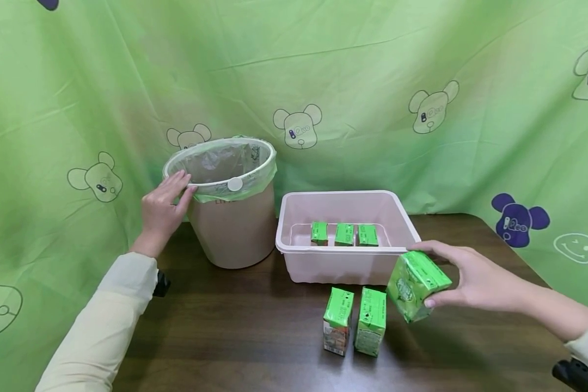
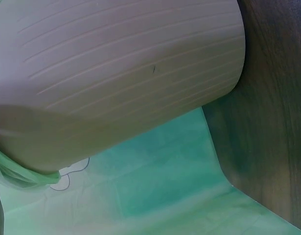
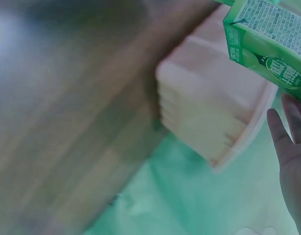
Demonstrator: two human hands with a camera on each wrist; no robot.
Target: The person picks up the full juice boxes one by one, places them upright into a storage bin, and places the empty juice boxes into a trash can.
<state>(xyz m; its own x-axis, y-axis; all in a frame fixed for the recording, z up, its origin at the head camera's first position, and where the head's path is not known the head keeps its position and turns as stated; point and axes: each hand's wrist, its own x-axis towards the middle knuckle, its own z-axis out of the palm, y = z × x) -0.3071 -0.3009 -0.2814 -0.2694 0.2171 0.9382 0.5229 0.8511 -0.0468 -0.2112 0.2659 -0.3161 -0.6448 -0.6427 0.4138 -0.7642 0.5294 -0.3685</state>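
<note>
My left hand [image 1: 164, 204] rests on the near left rim of a beige trash bin [image 1: 235, 234], its fingers lying over the edge of the green bag liner [image 1: 255, 177]. In the left wrist view the ribbed side of the bin fills much of the picture. My right hand [image 1: 475, 277] holds a green juice box [image 1: 414, 286], tilted, between thumb and fingers. That box is in front of the right corner of a pink plastic tub [image 1: 345, 267]. Two more green juice boxes [image 1: 338, 321] stand upright on the table, left of the held one.
Inside the tub three green-topped boxes [image 1: 344, 234] stand in a row. The bin stands just left of the tub on the dark wooden table [image 1: 245, 332]. A green curtain [image 1: 362, 71] with bear drawings hangs behind.
</note>
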